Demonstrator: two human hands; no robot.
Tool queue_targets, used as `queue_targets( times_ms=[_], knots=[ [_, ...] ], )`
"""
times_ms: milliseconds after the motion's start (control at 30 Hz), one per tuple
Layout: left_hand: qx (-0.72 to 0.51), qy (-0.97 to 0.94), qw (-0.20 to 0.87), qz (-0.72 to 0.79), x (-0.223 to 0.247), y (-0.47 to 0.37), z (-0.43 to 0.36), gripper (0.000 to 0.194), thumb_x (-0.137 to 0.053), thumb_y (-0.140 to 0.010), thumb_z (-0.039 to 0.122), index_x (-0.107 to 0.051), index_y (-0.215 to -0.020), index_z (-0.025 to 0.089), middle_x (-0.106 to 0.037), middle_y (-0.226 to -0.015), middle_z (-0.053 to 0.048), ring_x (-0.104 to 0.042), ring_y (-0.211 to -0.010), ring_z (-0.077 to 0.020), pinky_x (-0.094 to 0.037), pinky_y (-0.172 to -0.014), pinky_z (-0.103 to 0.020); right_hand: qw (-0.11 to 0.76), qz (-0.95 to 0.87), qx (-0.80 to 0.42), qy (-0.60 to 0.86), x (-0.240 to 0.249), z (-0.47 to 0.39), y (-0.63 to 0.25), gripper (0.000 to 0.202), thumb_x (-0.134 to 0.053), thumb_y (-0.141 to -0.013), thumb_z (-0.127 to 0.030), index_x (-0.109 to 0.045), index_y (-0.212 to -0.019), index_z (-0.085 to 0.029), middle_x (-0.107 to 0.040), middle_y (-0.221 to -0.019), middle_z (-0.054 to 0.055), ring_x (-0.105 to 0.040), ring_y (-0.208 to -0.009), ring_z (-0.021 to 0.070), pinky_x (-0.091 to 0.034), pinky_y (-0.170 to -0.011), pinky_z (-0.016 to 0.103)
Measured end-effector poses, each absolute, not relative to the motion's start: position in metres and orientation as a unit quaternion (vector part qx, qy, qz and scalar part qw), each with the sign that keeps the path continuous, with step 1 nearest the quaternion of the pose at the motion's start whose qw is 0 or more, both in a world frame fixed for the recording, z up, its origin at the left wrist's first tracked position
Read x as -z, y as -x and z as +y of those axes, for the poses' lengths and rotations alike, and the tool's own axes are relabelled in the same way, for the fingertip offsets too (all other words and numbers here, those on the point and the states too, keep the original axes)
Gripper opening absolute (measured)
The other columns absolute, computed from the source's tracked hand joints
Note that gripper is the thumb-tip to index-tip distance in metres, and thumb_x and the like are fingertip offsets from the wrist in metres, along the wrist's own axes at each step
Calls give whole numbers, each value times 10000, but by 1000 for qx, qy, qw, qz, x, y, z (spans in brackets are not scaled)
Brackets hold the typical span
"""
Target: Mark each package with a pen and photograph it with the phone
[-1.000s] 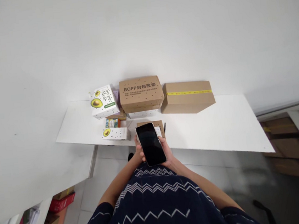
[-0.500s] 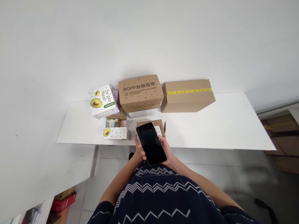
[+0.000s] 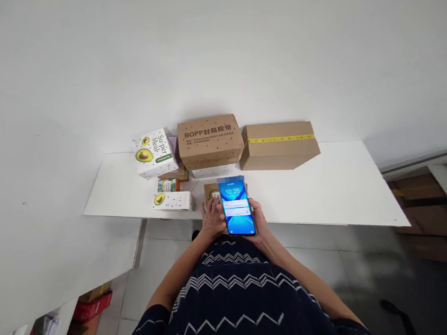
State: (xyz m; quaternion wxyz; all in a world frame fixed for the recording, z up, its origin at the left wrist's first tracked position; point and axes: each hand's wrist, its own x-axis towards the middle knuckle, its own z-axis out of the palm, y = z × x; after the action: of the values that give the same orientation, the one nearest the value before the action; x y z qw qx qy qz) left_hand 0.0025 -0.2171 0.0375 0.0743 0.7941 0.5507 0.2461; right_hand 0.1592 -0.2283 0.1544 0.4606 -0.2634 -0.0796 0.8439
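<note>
Blue light fills the screen of the phone [image 3: 238,215], which shows 10:28 in white digits above pale bands and is held in front of the person's body, over the near edge of the white table [image 3: 322,194]. The right hand [image 3: 262,223] grips it along its right side and lower corner; the left hand [image 3: 213,221], back uppermost, has its fingers parted and loosely bent just beside the left edge, though whether they touch the phone cannot be told. Behind both lies a small brown box [image 3: 210,190], partly covered by them. To its left, a narrow white box [image 3: 175,201] with an avocado picture lies near the table's front edge, with a small orange-sided box [image 3: 168,185] just behind. Farther back sits a larger white box [image 3: 154,154] lettered "Super Meal", resting tilted on other packages. Beside it, a speckled brown carton [image 3: 209,131] marked BOPP stands on something white, and to the right of that is a plain brown carton [image 3: 278,152] crossed by yellow tape [image 3: 280,139].
</note>
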Motion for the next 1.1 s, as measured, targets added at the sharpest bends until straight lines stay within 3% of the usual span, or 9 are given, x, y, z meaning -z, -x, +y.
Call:
queue_targets(
  times_ms=[133,200,333,433,567,733,900,1000,1100],
  knots=[
    [-181,-839,38,512,-54,-1,-217,457,-613,-861,495,-644,-1244,247,-598,-1308,-156,-484,-1287,-354,-314,-1078,-561,572,-117,-696,419,-132,-215,-209,568,-531,-817,-629,-626,-1168,-192,-726,-1019,95,-693,-863,253,-584,-715,385],
    [-169,-844,35,507,-59,0,-216,496,-639,-844,516,-642,-1252,233,-593,-1312,-167,-481,-1291,-363,-323,-1074,-557,564,-148,-588,560,-113,-208,-239,599,-532,-816,-626,-578,-1245,-210,-696,-1056,79,-684,-847,217,-573,-693,334],
    [-159,-845,43,508,-63,1,-215,473,-631,-859,493,-634,-1257,238,-586,-1314,-165,-470,-1299,-362,-336,-1064,-555,327,-279,-360,828,-72,-202,-284,676,-481,-862,-559,-453,-1434,-199,-634,-1179,119,-634,-1063,268,-523,-858,366],
    [-168,-838,55,517,-64,1,-217,448,-595,-887,472,-626,-1261,226,-564,-1326,-174,-467,-1295,-358,-349,-1057,-546,200,-320,-285,881,-46,-206,-297,686,-556,-832,-478,-456,-1440,-176,-562,-1302,193,-526,-1226,365,-414,-1016,490],
    [-230,-791,78,561,-61,3,-220,457,-544,-920,436,-590,-1294,178,-522,-1337,-194,-476,-1263,-352,-392,-1031,-517,71,-389,-201,896,-16,-217,-297,667,-524,-863,-471,-412,-1462,-197,-511,-1370,199,-479,-1253,389,-400,-1000,541],
    [-333,-670,153,645,-44,10,-218,518,-513,-931,435,-489,-1353,136,-526,-1296,-207,-499,-1236,-316,-428,-1033,-483,67,-413,-167,893,8,-225,-295,666,-487,-899,-469,-384,-1479,-159,-497,-1398,198,-461,-1268,380,-391,-1020,518],
    [-363,-524,351,685,-30,15,-214,573,-565,-892,448,-452,-1351,123,-526,-1321,-206,-509,-1254,-295,-404,-1086,-461,98,-422,-147,889,-3,-221,-286,646,-569,-863,-441,-467,-1431,-150,-389,-1509,225,-358,-1360,427,-346,-1054,577],
    [-362,-459,451,674,-33,14,-214,541,-561,-895,455,-486,-1315,124,-552,-1327,-197,-536,-1252,-278,-423,-1074,-414,167,-474,-242,830,-21,-213,-267,553,-498,-884,-320,-509,-1387,-90,-506,-1384,264,-505,-1239,378,-397,-1016,549],
    [-355,-448,487,661,-40,13,-211,483,-532,-920,444,-515,-1303,150,-601,-1320,-161,-556,-1254,-262,-411,-1091,-397,197,-519,-362,749,-34,-207,-236,524,-430,-830,-134,-573,-1334,-118,-663,-1198,178,-639,-1047,263,-471,-969,411]
  ],
)
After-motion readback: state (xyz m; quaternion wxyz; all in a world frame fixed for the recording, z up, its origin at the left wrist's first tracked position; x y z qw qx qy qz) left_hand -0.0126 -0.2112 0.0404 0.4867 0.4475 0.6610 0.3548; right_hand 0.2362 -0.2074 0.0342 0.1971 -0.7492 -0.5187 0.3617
